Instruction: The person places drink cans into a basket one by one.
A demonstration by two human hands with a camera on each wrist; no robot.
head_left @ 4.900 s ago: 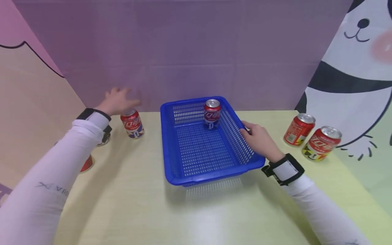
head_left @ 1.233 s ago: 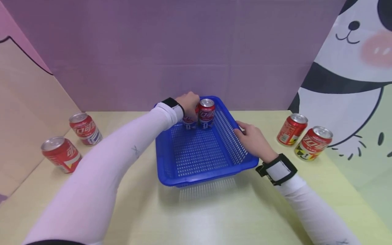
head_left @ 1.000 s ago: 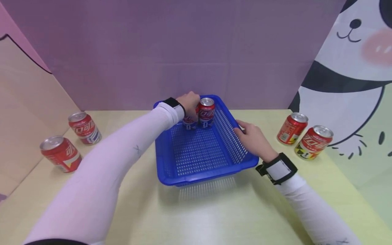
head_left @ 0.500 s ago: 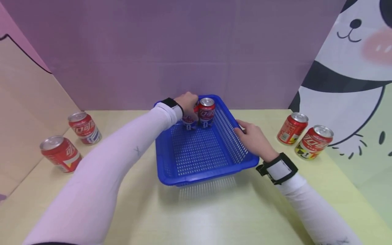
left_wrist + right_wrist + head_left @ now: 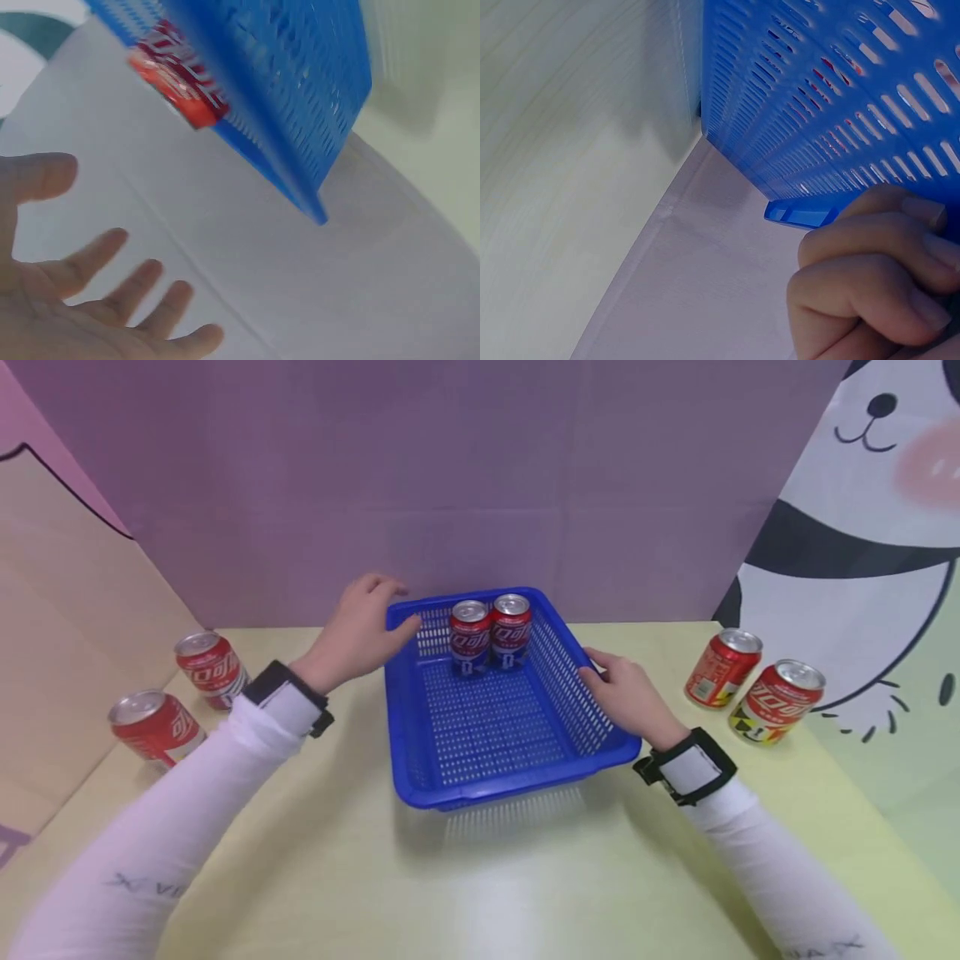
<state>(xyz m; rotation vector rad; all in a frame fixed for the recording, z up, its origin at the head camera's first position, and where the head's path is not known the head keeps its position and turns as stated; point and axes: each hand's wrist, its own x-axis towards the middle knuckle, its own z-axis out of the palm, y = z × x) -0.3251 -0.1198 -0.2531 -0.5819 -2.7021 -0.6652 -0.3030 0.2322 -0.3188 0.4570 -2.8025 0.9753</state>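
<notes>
A blue plastic basket with slotted walls sits at the middle of the table. Two red-and-blue soda cans stand upright side by side at its back: a left can and a right can. My left hand hovers by the basket's back left corner, holding nothing; its fingers are spread in the left wrist view. With my right hand I grip the basket's right rim. Its curled fingers show against the outer wall in the right wrist view.
At the left stand two more red cans, one farther back and one nearer. Two red-and-yellow cans, one and another, stand at the right. A purple panel rises behind the table.
My left hand reached the can at the back left, set it in the basket beside the other one, then let go and drew back leftward. My right hand stayed on the rim.
</notes>
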